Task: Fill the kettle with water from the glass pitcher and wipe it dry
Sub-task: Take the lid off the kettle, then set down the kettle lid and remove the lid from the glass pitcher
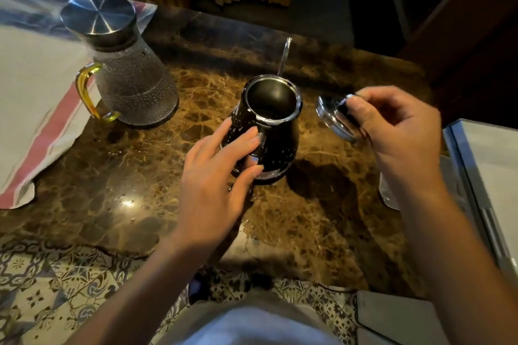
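Note:
A black kettle (276, 131) with water drops on its side stands open-topped in the middle of the brown marble table (157, 176); its thin spout points away from me. My left hand (215, 176) rests against the kettle's near-left side by the handle, fingers spread. My right hand (392, 126) holds the shiny kettle lid (332, 117) tilted in the air just right of the kettle. The textured glass pitcher (134, 84) with a steel lid and amber handle stands at the back left, apart from both hands.
A white cloth with a red stripe (36, 109) lies along the table's left side. A clear glass object (388, 193) stands at the right edge under my right forearm, next to a pale metal-edged surface (482, 176). Patterned floor tiles lie below the table's near edge.

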A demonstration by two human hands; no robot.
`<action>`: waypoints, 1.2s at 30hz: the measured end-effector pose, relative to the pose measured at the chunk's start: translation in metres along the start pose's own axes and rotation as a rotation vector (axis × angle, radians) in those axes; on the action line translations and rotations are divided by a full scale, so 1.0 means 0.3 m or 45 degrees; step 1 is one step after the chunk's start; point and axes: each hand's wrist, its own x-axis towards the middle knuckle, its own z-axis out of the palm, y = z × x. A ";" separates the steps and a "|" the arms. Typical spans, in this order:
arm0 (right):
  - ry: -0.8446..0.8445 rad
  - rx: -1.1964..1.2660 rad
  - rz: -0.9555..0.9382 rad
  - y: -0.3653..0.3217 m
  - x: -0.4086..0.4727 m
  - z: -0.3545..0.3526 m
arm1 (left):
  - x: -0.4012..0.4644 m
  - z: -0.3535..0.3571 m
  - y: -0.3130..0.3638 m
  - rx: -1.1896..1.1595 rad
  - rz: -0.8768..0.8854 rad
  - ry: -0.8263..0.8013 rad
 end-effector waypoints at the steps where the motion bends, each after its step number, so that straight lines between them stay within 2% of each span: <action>1: 0.001 -0.034 0.023 0.023 -0.026 -0.019 | -0.001 0.002 -0.003 0.004 0.011 0.005; 7: -0.059 -0.422 0.108 0.171 -0.238 -0.046 | 0.009 0.018 -0.022 0.001 0.078 0.000; 11: -0.006 -0.531 0.160 0.259 -0.357 -0.016 | 0.039 0.034 -0.042 -0.011 0.095 -0.014; 22: 0.084 -0.604 0.210 0.346 -0.488 0.027 | 0.056 0.071 -0.046 0.061 0.121 0.065; 36: 0.058 -0.589 0.206 0.351 -0.509 0.033 | 0.043 0.078 -0.036 0.106 0.093 0.092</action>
